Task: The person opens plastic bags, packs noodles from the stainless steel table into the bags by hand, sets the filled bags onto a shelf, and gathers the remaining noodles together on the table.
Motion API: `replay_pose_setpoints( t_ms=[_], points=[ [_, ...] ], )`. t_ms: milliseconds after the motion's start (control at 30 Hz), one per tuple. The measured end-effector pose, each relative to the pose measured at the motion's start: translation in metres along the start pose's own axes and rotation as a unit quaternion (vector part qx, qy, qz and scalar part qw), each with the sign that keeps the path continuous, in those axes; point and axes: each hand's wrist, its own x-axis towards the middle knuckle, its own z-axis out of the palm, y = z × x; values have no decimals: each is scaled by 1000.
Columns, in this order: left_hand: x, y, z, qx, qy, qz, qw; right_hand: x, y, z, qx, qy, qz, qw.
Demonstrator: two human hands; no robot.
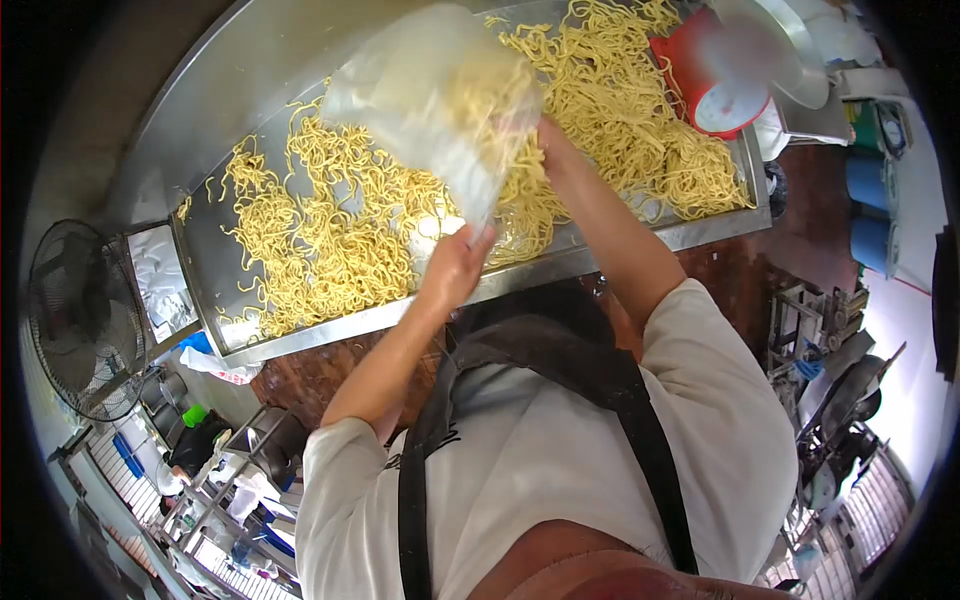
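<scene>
Yellow noodles lie in loose heaps over a wide metal tray. Above the tray's middle is a translucent plastic bag, blurred by motion, with some noodles showing through its right part. My left hand is closed on the bag's lower edge, near the tray's front rim. At the bag's right side, my right hand is partly hidden by the plastic and noodles, and its fingers cannot be made out.
A red scale with a round dial stands at the tray's back right corner. Left of the tray is a black fan. Metal racks stand at the lower left, and blue containers are at the far right.
</scene>
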Motion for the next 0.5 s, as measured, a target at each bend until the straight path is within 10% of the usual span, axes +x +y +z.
replay_pose_setpoints(
  t_ms=[33,267,400,500],
  points=[
    [-3,1,-1,-30,-16,-10,999,16,5,-17,163,-181,-11,970],
    [3,17,-18,-60,-100,-18,993,52,1,57,331,-145,-114,926],
    [27,-7,-30,66,-59,-128,988,119,41,38,-101,-3,-168,981],
    [51,-31,-69,-16,163,-57,985,73,25,-15,-480,-41,-183,857]
  ],
)
